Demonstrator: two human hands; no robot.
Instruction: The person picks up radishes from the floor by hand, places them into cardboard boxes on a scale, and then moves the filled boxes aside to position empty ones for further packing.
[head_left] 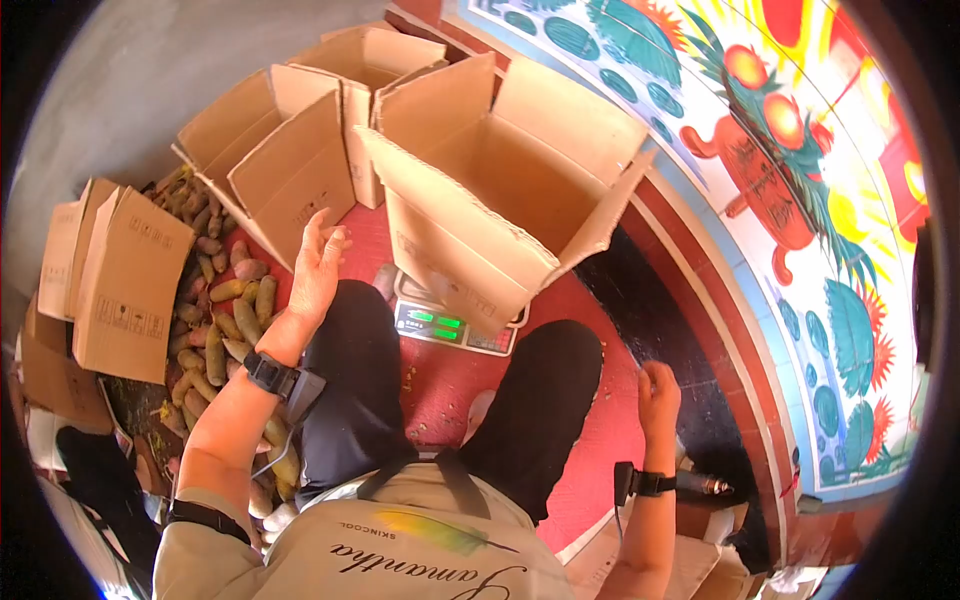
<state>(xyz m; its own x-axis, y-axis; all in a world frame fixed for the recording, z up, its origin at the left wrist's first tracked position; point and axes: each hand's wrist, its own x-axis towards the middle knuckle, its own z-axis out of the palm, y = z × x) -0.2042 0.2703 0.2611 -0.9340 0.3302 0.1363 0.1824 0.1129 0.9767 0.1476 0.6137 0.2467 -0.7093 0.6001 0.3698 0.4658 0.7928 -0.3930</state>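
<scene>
My left hand (320, 262) is raised above my left knee, its fingers loosely stretched and nothing in them. It is nearest to a cardboard box on the left and a pile of sweet potatoes (245, 315). My right hand (658, 392) hangs beside my right knee with its fingers curled in, and no object shows in it. Between and beyond my knees, a large open cardboard box (450, 215) stands on a digital scale (428, 322) with lit green digits. The box's flaps are up, and the part of its inside that I see is bare brown cardboard.
More open cardboard boxes (290, 165) stand against the grey wall, and others (135, 280) lie at the far left. Red matting (425, 385) covers the floor. A painted tile wall (740, 170) runs along the right. Flattened cardboard (695, 565) lies behind my right arm.
</scene>
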